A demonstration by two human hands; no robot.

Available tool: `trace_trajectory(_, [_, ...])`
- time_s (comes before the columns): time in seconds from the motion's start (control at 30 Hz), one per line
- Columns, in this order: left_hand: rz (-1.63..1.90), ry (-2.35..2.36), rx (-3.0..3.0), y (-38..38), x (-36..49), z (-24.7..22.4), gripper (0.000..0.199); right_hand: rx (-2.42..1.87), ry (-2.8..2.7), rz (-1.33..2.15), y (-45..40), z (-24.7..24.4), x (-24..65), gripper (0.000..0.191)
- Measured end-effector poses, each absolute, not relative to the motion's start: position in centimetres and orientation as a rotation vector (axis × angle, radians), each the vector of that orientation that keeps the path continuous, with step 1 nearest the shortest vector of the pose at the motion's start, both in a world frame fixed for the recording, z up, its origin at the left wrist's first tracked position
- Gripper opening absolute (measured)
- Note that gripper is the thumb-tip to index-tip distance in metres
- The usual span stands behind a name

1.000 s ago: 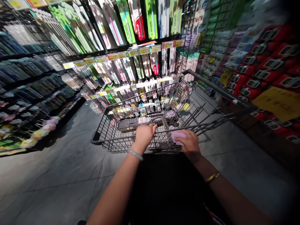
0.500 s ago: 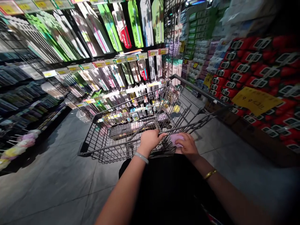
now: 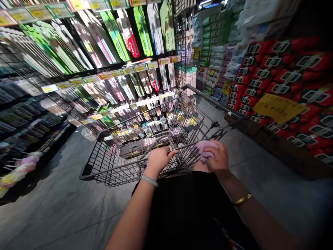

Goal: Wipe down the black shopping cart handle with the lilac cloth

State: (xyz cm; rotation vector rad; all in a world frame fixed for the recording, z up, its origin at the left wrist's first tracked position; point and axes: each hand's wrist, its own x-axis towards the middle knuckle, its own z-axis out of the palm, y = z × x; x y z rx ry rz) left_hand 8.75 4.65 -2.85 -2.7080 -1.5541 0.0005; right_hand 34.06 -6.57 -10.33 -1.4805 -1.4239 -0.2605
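A grey wire shopping cart (image 3: 109, 175) stands sideways in front of me. My left hand (image 3: 158, 159) is closed over the cart's near top rail, with a pale bangle on that wrist. In my right hand (image 3: 220, 158) is a crumpled light purple cloth (image 3: 206, 147), gripped between bent fingers against the cart's near side wire, close to the handle end. A gold bracelet circles the right wrist. Whether the cloth touches the wire is hard to tell.
Behind the cart rises a shelf rack (image 3: 104, 74) hung with packaged toothbrushes. Stacked red packages (image 3: 275, 74) with a yellow price sign (image 3: 279, 107) stand on the right. At the lower left, pastel puffs (image 3: 23, 166) lie beside a low shelf. Grey floor tiles (image 3: 70, 208) spread around the cart.
My right hand has moved right and slightly up along the cart's side with the purple cloth. The left hand keeps its hold on the rail. The whole view has shifted slightly.
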Motion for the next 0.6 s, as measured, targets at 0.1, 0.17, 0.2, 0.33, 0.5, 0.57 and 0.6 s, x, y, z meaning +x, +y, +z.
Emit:
trace_trajectory(0.1, [0.036,-1.582,-2.699,4.6,8.2,-2.8,0.073,-1.454,-1.226,-0.371,-6.3,-8.0,35.0,0.029])
trace_trajectory(0.17, [0.055,-1.605,-2.692,4.6,7.8,-2.8,0.072,-1.448,-1.251,-0.407,-6.2,-7.7,35.0,0.026])
trace_trajectory(0.2, [0.060,-1.613,-2.689,4.6,7.6,-2.8,0.071,-1.448,-1.314,-0.405,-6.2,-7.9,34.7,0.026])
trace_trajectory(0.33, [0.065,-1.602,-2.677,4.6,6.7,-2.7,0.071,-1.418,-1.476,-0.308,-6.8,-9.1,33.8,0.031])
trace_trajectory(0.5, [0.117,-1.588,-2.679,4.6,5.3,-2.6,0.067,-1.391,-1.207,-0.425,-7.2,-5.7,35.0,0.022])
trace_trajectory(0.57, [0.145,-1.596,-2.669,4.6,4.7,-2.5,0.065,-1.390,-1.193,-0.491,-7.3,-4.6,35.3,0.020])
trace_trajectory(0.6, [0.156,-1.603,-2.663,4.6,4.4,-2.4,0.065,-1.399,-1.221,-0.512,-7.4,-4.5,35.3,0.020])
